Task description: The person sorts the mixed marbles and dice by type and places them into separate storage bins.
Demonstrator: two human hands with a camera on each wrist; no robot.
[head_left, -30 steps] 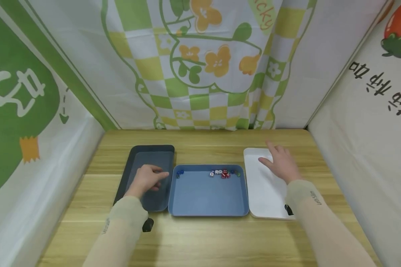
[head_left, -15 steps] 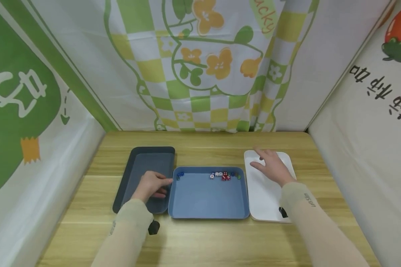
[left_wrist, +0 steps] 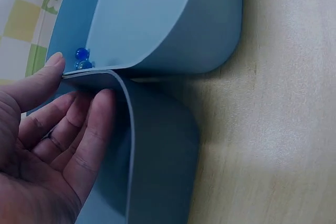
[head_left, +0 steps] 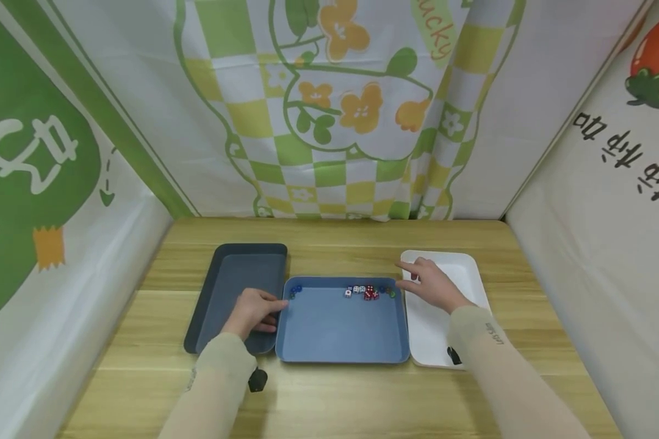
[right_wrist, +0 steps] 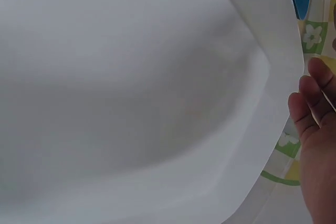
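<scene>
My left hand [head_left: 252, 311] is over the dark grey tray [head_left: 203, 305]. Its thumb reaches across to the rim of the blue tray [head_left: 340, 350], while the other fingers bend loosely inside the dark tray, just below the meeting rims. Close to that thumb, small blue marbles [left_wrist: 82, 54] lie in the blue tray's corner. Above the left edge of the white tray [head_left: 431, 341] is my right hand [head_left: 431, 285], thumb and forefinger spread apart towards the blue tray's far right corner. Near them are red dice [head_left: 370, 292], white dice [head_left: 357, 289] and small blue and green marbles [head_left: 392, 294].
The three trays stand side by side on a wooden table [head_left: 340, 402], the blue one in the middle. Behind the table hangs a patterned cloth [head_left: 329, 177], with printed white sheets on both sides.
My right hand has moved left and nearer, from over the white tray to its left edge. My left hand has shifted slightly right, its thumb now reaching the blue tray's rim.
</scene>
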